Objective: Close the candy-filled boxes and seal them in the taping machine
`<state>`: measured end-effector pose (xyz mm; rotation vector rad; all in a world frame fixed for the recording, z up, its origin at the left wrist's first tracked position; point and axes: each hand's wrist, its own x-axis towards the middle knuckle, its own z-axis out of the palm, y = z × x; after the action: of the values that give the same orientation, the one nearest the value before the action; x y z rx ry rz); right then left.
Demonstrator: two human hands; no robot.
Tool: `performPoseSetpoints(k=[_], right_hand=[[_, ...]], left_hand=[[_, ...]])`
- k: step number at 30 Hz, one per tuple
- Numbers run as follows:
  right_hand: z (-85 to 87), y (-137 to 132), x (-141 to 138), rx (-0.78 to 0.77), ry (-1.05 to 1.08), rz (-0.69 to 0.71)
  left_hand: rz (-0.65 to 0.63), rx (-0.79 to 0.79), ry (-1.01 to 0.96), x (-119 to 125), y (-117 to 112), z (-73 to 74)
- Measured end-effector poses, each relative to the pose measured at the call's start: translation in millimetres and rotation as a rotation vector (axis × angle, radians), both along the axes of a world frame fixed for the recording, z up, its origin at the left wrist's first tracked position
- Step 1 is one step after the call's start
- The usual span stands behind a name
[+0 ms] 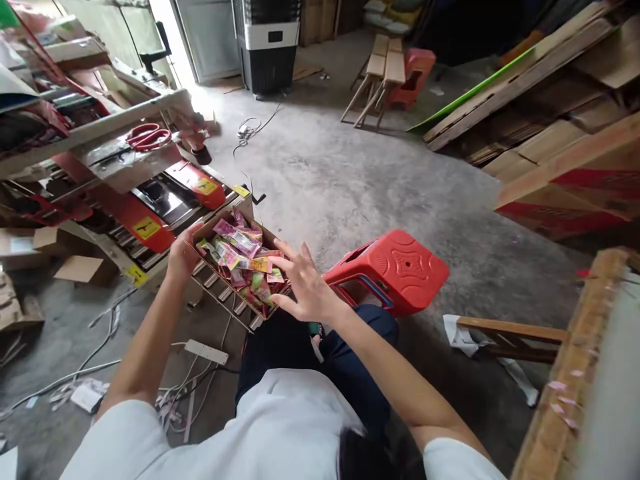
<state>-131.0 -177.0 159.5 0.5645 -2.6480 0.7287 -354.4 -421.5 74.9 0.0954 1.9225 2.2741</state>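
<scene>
A shallow cardboard box full of several small colourful packets sits on the roller bed of a red and metal machine in front of me. My left hand grips the box's left edge. My right hand has its fingers spread and rests against the box's right side, over the packets.
A red plastic stool lies tipped on the concrete floor to the right. Red scissors lie on the machine's top. Cables and a power strip trail on the floor at left. Cardboard and planks pile up at right.
</scene>
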Motion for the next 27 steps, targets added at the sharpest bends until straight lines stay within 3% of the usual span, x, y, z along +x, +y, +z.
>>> performPoseSetpoints(k=[4, 9, 14, 18, 20, 23, 27], right_hand=[[8.6, -46.2, -45.7, 0.099, -0.054, -0.082], [-20.6, -69.2, -100.5, 0.244, -0.253, -0.106], [-55.2, -76.2, -103.6, 0.300, -0.304, -0.132], [-65.5, -77.6, -99.1, 0.296, -0.323, -0.142], [-65.7, -72.3, -99.2, 0.231, -0.306, -0.102], [-64.1, -58.6, -102.3, 0.033, -0.312, -0.031], [-62.6, -46.8, -109.5, -0.353, -0.324, -0.077]], left_hand=[[-0.107, 0.083, 0.159, 7.6, 7.5, 28.1], [-0.087, 0.049, 0.321, 19.2, 12.7, 30.2], [-0.106, -0.146, 0.513, 24.3, 13.6, 38.8], [-0.403, -0.371, 0.497, 21.9, 16.7, 54.6], [-0.455, -0.445, 0.452, 18.8, 21.5, 56.1], [-0.294, -0.565, 0.362, 15.2, 33.7, 49.3], [0.003, -0.966, 0.433, 16.0, 49.1, 38.9]])
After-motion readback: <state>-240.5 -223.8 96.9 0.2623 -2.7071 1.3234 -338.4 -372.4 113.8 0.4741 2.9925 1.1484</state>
